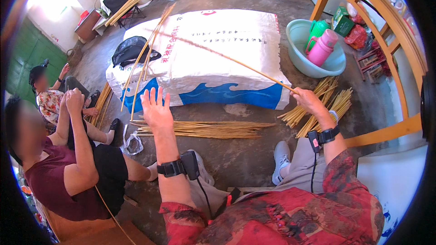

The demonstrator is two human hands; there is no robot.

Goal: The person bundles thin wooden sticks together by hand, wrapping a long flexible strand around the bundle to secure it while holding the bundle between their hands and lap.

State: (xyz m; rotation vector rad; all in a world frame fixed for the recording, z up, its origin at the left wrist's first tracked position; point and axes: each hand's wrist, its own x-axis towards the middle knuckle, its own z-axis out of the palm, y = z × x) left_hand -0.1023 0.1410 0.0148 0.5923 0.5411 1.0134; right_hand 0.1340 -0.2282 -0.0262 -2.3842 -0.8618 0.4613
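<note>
My right hand (309,101) is closed round the thick end of a long dry stalk (245,63). The stalk slants up and to the left over a low surface covered by a white woven-plastic sheet (227,54), and its brownish feathery tip is the far end. My left hand (156,110) is raised, fingers spread and palm showing, with nothing in it. Close to that hand, several stalks (144,63) lean across the sheet's left part beside a black bag (133,51). A bundle of similar stalks (195,129) lies on the floor below the sheet's near edge.
At right stand a pale-blue basin (295,50) with pink and green flasks, more stalk bundles (324,109), and a wooden frame (390,63). One person (59,163) sits close on my left, hands raised together; another (50,95) sits farther off. White strapping (131,144) lies on the floor.
</note>
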